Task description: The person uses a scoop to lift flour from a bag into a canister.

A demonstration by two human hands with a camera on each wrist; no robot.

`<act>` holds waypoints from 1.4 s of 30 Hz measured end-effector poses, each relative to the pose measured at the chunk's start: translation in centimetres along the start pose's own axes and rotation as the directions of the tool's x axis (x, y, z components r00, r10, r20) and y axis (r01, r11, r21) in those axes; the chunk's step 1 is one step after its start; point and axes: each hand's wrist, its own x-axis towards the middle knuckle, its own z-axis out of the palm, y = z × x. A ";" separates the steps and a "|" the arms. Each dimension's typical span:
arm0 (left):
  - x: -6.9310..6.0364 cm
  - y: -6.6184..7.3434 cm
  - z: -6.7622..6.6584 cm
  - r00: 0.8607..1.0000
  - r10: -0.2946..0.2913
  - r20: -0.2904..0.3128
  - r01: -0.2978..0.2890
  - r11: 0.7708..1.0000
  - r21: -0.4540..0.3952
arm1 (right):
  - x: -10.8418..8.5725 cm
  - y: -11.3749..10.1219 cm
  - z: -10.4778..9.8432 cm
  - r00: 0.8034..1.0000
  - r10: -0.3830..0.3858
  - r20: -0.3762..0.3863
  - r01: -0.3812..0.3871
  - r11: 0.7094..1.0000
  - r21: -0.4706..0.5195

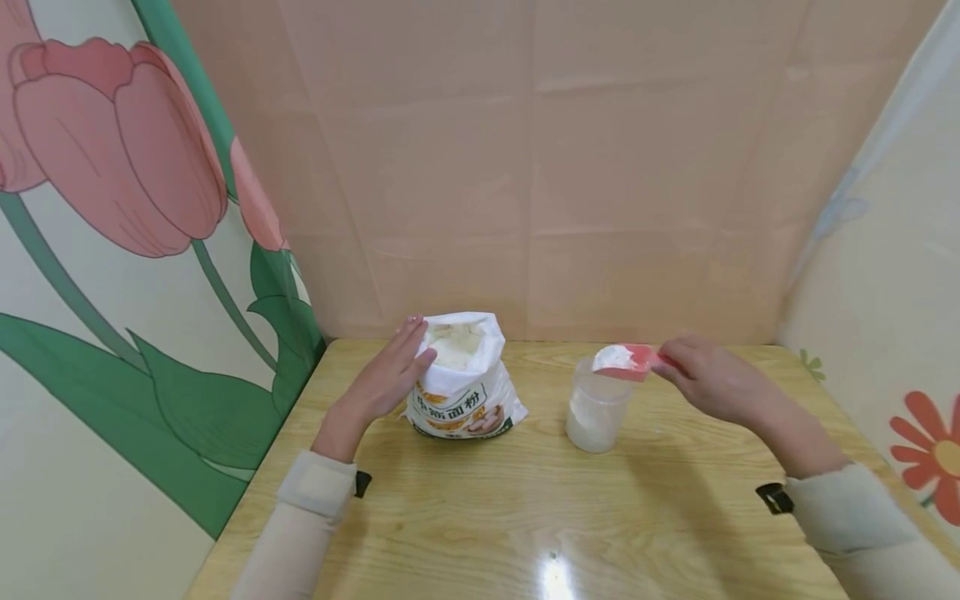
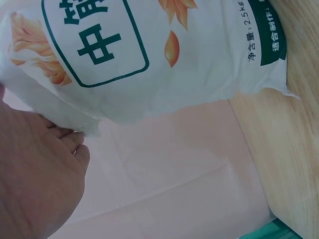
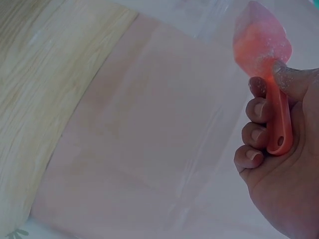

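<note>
A white bag of flour (image 1: 450,408) stands upright on the table, its top open and flour showing inside. My left hand (image 1: 386,375) rests against the bag's upper left side, fingers extended along the rim and thumb across the front. In the left wrist view, the fingertips touch the edge of the printed bag (image 2: 149,84). My right hand (image 1: 708,379) grips the handle of a pink scoop (image 1: 637,363), which carries white flour over the mouth of a clear plastic cup (image 1: 596,417). Some white powder lies in the cup. Flour dusts the right thumb (image 3: 294,82).
The wooden table (image 1: 480,508) runs back to a wall hung with a pinkish-beige sheet (image 1: 525,167). Flower-printed panels stand on both sides, with a large tulip (image 1: 112,150) at left and a red flower (image 1: 930,450) at right.
</note>
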 end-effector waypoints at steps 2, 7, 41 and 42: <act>0.0 0.0 0.0 1.000 -0.002 0.000 0.002 1.000 0.004 | -0.1 0.2 -0.1 1.000 -0.024 -0.012 0.024 1.000 -0.016; 0.1 0.1 0.0 1.000 -0.006 0.003 0.006 1.000 -0.005 | -0.1 0.4 -0.4 0.997 -0.074 -0.024 0.072 0.996 -0.049; 0.3 0.1 0.1 1.000 -0.009 0.008 0.010 1.000 -0.004 | 4.0 -1.9 -2.7 0.956 -0.175 0.235 0.248 0.912 -0.328; 0.3 0.1 0.1 1.000 -0.010 0.008 0.010 1.000 -0.005 | 4.2 -2.1 -2.7 0.952 -0.181 0.248 0.262 0.900 -0.349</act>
